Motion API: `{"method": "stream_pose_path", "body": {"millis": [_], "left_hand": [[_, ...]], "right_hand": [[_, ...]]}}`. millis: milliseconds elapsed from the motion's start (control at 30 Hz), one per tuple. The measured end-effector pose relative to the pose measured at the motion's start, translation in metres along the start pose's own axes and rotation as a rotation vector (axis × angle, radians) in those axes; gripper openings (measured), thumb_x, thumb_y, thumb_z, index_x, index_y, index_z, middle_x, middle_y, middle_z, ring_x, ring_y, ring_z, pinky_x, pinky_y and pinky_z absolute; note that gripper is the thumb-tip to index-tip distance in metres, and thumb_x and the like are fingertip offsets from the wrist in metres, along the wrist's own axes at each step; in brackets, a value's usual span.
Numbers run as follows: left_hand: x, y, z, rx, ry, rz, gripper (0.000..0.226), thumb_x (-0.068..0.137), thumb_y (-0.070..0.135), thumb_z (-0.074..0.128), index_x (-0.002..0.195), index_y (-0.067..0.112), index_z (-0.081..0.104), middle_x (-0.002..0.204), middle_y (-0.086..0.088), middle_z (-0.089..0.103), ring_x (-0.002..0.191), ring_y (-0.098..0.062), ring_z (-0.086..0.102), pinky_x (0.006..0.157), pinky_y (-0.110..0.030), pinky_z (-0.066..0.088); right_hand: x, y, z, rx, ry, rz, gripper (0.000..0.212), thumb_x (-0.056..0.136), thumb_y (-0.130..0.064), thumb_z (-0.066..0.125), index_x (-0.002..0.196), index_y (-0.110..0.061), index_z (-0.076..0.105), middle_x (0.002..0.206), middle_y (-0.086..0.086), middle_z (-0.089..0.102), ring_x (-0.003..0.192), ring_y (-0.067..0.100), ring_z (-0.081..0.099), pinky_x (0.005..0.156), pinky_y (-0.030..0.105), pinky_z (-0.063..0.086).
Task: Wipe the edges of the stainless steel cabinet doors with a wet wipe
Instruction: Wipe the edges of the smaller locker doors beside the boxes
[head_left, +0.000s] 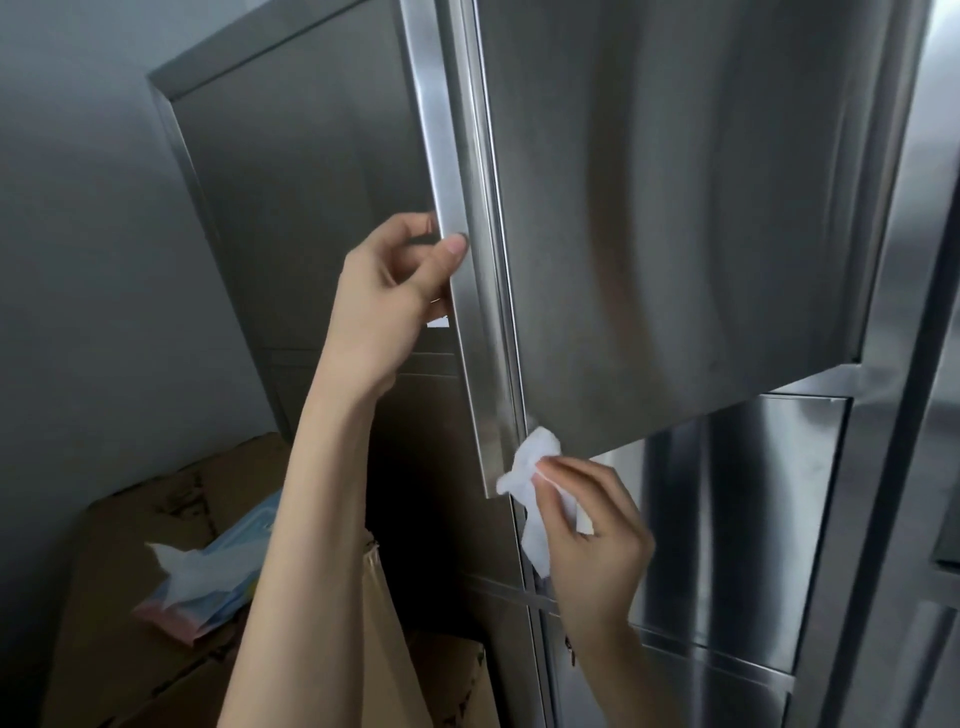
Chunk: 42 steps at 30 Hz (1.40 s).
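The right hand (597, 540) has its grip pinched on a crumpled wet wipe (530, 467), held against the bottom corner of the open cabinet door (467, 270). Higher up, the left hand (384, 291) has its grip clamped around that door's edge.

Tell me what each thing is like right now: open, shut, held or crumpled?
Left door: swung open, held by its edge.
Left hand: fingers grip the left door's edge.
Right hand: pinches the wipe.
Wipe: crumpled, against the left door's bottom corner.
Wipe pack: open, one sheet poking out, lying on a box.
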<state>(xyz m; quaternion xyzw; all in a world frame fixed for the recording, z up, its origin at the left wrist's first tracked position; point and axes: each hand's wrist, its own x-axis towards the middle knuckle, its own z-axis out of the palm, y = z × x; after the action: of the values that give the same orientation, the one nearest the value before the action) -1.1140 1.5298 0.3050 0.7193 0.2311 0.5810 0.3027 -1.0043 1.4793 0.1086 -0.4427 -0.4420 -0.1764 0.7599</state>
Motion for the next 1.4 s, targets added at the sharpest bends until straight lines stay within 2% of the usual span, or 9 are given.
{"method": "stream_pose_path", "body": {"millis": [167,267,433,533,667,833,1000,1233,1400], "left_hand": [[-0.007,0.006,0.003,0.064,0.027,0.029,0.009,0.093,0.022,0.063,0.100,0.017,0.061,0.076,-0.004,0.066,0.075,-0.022,0.064,0.078,-0.045,0.058],[-0.007,0.007,0.005,0.075,0.053,0.013,0.011,0.094,0.019,0.062,0.102,0.013,0.060,0.084,-0.014,0.066,0.080,-0.030,0.063,0.083,-0.058,0.054],[-0.011,0.009,0.006,0.065,0.048,0.017,0.016,0.083,0.032,0.066,0.095,0.022,0.063,0.074,0.001,0.068,0.074,-0.019,0.066,0.080,-0.051,0.058],[-0.013,0.008,0.008,0.091,0.082,0.036,0.036,0.080,0.042,0.065,0.105,0.017,0.063,0.081,-0.005,0.070,0.083,-0.032,0.068,0.084,-0.056,0.054],[-0.013,0.005,0.008,0.103,0.099,0.045,0.050,0.075,0.052,0.065,0.110,0.017,0.064,0.088,-0.008,0.071,0.094,-0.034,0.068,0.088,-0.057,0.052],[-0.013,0.005,0.009,0.124,0.103,0.052,0.034,0.074,0.055,0.063,0.098,0.031,0.065,0.086,-0.004,0.073,0.090,-0.029,0.070,0.088,-0.056,0.053],[-0.012,0.003,0.009,0.117,0.112,0.050,0.048,0.073,0.057,0.062,0.107,0.022,0.065,0.089,-0.007,0.073,0.093,-0.031,0.069,0.088,-0.056,0.052],[-0.011,0.002,0.007,0.111,0.092,0.051,0.032,0.081,0.043,0.064,0.103,0.020,0.065,0.087,-0.010,0.073,0.087,-0.032,0.070,0.085,-0.054,0.055],[-0.011,0.002,0.007,0.118,0.092,0.054,0.043,0.081,0.044,0.064,0.111,0.012,0.065,0.087,-0.011,0.072,0.089,-0.031,0.070,0.086,-0.055,0.054]], "right_hand": [[0.000,-0.005,0.011,-0.093,-0.030,-0.119,0.012,0.072,0.006,0.073,0.081,-0.002,0.076,0.074,0.009,0.064,0.072,0.006,0.057,0.069,0.007,0.044],[-0.014,0.010,0.003,-0.129,-0.120,-0.065,0.020,0.064,0.014,0.079,0.077,-0.001,0.075,0.075,0.007,0.066,0.077,0.004,0.058,0.071,0.007,0.047],[-0.003,0.019,-0.016,-0.098,-0.081,-0.096,0.007,0.078,-0.007,0.069,0.075,-0.003,0.075,0.078,0.004,0.067,0.071,0.007,0.061,0.067,0.015,0.051],[0.003,0.002,-0.025,-0.053,-0.071,-0.116,0.013,0.081,-0.014,0.068,0.079,-0.004,0.076,0.079,0.003,0.068,0.074,0.007,0.064,0.066,0.014,0.051],[0.022,-0.026,-0.023,0.001,-0.006,-0.215,0.006,0.080,-0.007,0.070,0.082,-0.007,0.076,0.079,0.002,0.066,0.078,0.001,0.060,0.069,0.010,0.046],[0.052,-0.037,0.009,0.004,-0.049,-0.127,0.015,0.073,0.005,0.074,0.084,-0.005,0.076,0.077,0.007,0.064,0.074,0.007,0.058,0.070,0.004,0.040],[0.008,-0.011,-0.001,-0.100,-0.147,-0.122,0.029,0.062,0.017,0.079,0.082,-0.003,0.075,0.073,0.010,0.061,0.067,0.011,0.056,0.058,0.015,0.047],[0.057,-0.031,0.011,-0.044,-0.054,-0.149,0.018,0.072,0.008,0.074,0.085,-0.003,0.076,0.077,0.008,0.063,0.073,0.006,0.055,0.067,0.010,0.043],[0.052,-0.027,0.009,-0.065,-0.055,-0.161,0.016,0.073,0.005,0.075,0.085,-0.005,0.076,0.078,0.008,0.062,0.074,0.010,0.057,0.068,0.011,0.045]]}}
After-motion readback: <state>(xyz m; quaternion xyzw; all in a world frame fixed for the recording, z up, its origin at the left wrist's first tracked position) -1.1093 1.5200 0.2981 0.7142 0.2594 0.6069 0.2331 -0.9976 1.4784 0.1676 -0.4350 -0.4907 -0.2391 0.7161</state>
